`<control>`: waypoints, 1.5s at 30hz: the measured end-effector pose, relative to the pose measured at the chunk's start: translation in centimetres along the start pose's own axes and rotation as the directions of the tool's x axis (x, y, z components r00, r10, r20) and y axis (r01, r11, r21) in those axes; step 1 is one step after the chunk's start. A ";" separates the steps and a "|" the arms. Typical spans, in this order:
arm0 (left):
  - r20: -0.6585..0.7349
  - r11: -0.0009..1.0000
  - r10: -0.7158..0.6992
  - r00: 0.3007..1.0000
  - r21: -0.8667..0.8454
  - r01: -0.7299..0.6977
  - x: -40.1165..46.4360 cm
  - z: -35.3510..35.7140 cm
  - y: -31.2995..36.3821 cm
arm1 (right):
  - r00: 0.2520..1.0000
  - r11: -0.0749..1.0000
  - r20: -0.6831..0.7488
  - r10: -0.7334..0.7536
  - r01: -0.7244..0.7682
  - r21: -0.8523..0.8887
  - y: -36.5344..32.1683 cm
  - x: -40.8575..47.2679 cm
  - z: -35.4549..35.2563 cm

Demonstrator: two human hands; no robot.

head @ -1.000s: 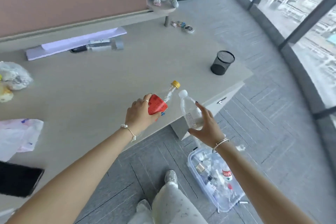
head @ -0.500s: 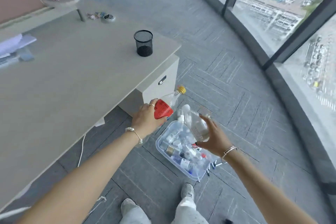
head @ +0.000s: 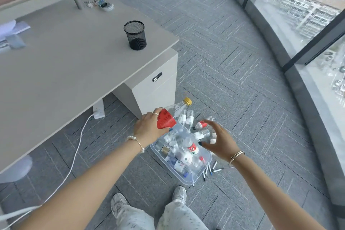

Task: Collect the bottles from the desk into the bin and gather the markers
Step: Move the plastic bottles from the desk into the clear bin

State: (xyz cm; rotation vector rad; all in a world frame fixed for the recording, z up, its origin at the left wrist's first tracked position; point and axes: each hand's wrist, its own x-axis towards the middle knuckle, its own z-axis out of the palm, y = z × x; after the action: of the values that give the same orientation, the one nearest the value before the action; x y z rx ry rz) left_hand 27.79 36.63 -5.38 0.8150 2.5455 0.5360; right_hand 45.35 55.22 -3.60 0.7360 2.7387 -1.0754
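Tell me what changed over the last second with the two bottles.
Both hands swung from over the desk to above the bin. The right hand let go of its clear bottle and is now spread open. The left hand still grips the red-labelled bottle.

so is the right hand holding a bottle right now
No, the right hand is spread open and empty above the bin.
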 end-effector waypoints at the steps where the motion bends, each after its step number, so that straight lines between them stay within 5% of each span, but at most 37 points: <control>1: 0.017 1.000 -0.001 1.000 0.001 0.001 0.1 0.3 0.2 | 1.000 1.000 -0.007 -0.005 0.005 0.001 0.3 -0.1 -0.4; 14: 0.281 0.984 0.099 0.955 0.118 -0.136 2.1 4.9 3.5 | 0.999 1.000 -0.042 0.031 -0.030 0.002 2.4 -1.7 -3.1; 20: 0.247 0.982 0.086 0.965 0.143 -0.124 2.2 3.5 2.7 | 1.000 0.999 -0.010 0.019 -0.019 -0.042 1.3 -0.8 -2.6; 26: 0.111 0.998 -0.004 0.994 0.058 -0.002 1.3 -3.0 -1.8 | 0.990 0.990 0.082 -0.115 0.121 -0.079 -5.5 3.3 -0.3; 31: -0.148 0.992 -0.080 0.986 -0.109 0.064 -0.7 -11.6 -6.7 | 0.940 0.949 0.152 -0.305 0.314 -0.036 -15.2 8.8 3.1; 37: -0.410 0.971 -0.228 0.883 -0.160 0.177 -6.2 -21.5 -18.3 | 0.844 0.870 0.232 -0.483 0.492 0.018 -30.1 13.5 10.3; 45: -0.507 0.912 -0.407 0.760 -0.178 0.370 -13.4 -28.4 -33.7 | 0.745 0.795 0.288 -0.602 0.592 0.131 -44.5 16.8 20.9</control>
State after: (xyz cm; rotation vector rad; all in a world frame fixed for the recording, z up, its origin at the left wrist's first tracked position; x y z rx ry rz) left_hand 8.53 -3.53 6.12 0.0772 3.0620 0.7893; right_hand 7.95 19.94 3.58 -0.3526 2.7112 -1.2004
